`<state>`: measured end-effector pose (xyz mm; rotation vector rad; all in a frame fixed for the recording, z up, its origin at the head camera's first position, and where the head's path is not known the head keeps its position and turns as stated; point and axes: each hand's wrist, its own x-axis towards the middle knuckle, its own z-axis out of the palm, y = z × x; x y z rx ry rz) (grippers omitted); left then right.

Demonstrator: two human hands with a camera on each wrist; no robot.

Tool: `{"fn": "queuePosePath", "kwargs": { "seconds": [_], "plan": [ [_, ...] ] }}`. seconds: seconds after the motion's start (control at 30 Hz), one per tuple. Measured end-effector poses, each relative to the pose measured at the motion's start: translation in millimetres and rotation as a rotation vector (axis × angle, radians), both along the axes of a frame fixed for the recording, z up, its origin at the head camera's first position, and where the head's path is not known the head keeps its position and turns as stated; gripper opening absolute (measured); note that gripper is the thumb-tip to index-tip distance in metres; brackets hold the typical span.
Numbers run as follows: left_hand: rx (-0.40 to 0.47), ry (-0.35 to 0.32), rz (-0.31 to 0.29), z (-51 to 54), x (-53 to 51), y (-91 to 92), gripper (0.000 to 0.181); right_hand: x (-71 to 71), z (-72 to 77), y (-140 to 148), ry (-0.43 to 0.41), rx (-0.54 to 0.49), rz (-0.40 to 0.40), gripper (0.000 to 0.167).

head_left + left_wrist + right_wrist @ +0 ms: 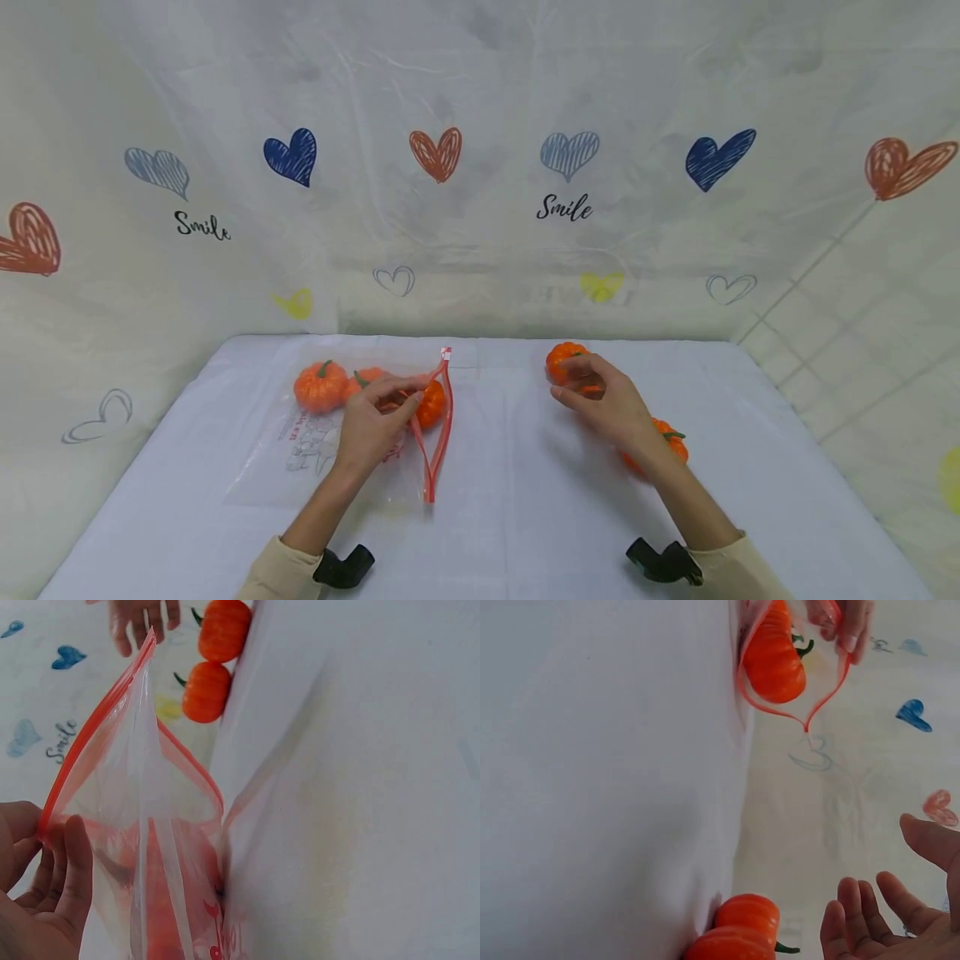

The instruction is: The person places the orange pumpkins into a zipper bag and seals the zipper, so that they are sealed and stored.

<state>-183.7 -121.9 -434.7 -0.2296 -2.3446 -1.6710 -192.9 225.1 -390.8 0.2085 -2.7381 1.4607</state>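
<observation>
A clear zip bag (258, 475) with a red zip edge lies on its side at the left, its mouth spread apart toward the right. My left hand (371, 425) pinches the upper zip edge (94, 712) between thumb and fingers. Inside the bag are small orange pumpkins (320, 387), one of them (775, 667) just within the mouth. My right hand (611, 404) hovers with nothing in it, fingers loosely bent, thumb apart (922, 911). Near it a pumpkin (564, 358) sits at the back; another pumpkin (672, 439) is partly hidden behind the right forearm.
A white cloth covers the table (495, 533). Behind it hangs a pale sheet (495, 75) printed with hearts and words. Black wrist mounts (345, 567) sit at both cuffs.
</observation>
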Motion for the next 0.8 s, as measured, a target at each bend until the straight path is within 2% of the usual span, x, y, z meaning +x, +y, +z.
{"fn": "queuePosePath", "kwargs": {
  "seconds": [0.13,0.3,0.6,0.8],
  "plan": [
    [-0.005,-0.001,0.002,-0.6,0.4,-0.4,0.021,2.4,0.2,11.3,-0.008,0.017,0.005,0.052],
    [-0.010,-0.006,0.007,-0.5,0.8,-0.6,0.021,4.9,2.3,27.7,0.022,0.053,0.022,0.052],
    [0.003,-0.008,0.002,0.6,-0.4,-0.2,0.021,9.8,12.3,52.2,0.008,0.151,0.005,0.052],
    [0.017,-0.018,0.003,1.5,-0.4,-0.3,0.020,8.4,13.7,63.1,0.008,0.212,-0.007,0.051]
  ]
}}
